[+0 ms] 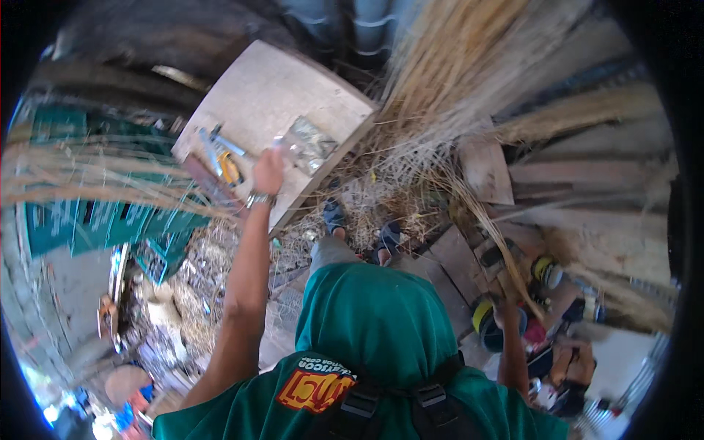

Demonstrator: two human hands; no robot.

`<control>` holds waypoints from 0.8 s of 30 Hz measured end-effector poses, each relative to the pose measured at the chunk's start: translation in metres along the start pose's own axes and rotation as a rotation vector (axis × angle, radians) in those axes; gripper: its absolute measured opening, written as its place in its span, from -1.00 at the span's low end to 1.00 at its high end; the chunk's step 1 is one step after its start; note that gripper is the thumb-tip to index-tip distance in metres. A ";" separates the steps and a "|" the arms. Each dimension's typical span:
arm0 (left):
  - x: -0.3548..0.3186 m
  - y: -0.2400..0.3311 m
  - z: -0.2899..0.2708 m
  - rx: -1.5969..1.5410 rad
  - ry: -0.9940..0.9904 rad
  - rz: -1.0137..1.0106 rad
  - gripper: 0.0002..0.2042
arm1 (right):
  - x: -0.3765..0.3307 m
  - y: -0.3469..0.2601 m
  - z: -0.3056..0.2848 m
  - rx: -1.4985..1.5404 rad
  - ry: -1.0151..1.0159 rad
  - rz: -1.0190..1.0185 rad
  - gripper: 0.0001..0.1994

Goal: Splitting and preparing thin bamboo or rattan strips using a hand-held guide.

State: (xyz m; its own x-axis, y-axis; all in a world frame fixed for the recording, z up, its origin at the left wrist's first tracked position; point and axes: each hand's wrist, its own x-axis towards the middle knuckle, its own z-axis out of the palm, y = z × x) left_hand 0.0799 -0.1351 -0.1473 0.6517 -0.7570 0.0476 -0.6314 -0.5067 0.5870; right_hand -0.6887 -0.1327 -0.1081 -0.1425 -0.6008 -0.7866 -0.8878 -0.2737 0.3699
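My left hand (269, 172), a metal-banded watch on its wrist, reaches over a pale wooden tabletop (257, 88). Its fingers are closed, and something small and whitish shows at their tips, too blurred to name. Just beyond lies a flat, shiny, greyish packet-like thing (312, 143). Left of the hand are a yellow-handled tool (231, 169), some blue and grey tools (211, 150) and a dark reddish strip (205, 176). Low on the right, my right hand (506, 312) is beside a dark bucket (493, 330) with a yellow patch; motion smears its fingers.
Long straw-like stalks (455, 66) stand beyond the tabletop's right side, and more stick out at left (95, 176). Green crates (88, 220) are stacked at left. Straw litter (367, 191) covers the ground round my feet. Boards (587, 220) and a second yellow-marked container (546, 271) are at right.
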 end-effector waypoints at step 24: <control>0.221 0.005 -0.116 -0.589 -0.056 -0.218 -0.57 | -0.023 -0.440 -0.354 1.029 0.518 -0.852 -0.76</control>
State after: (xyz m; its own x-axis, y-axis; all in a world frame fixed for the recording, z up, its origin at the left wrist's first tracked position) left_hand 0.2691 -0.2568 -0.0399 0.7063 -0.6904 -0.1567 -0.1385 -0.3519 0.9257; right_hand -0.1396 -0.2638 -0.0781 0.5588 -0.7955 -0.2342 -0.5683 -0.1616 -0.8068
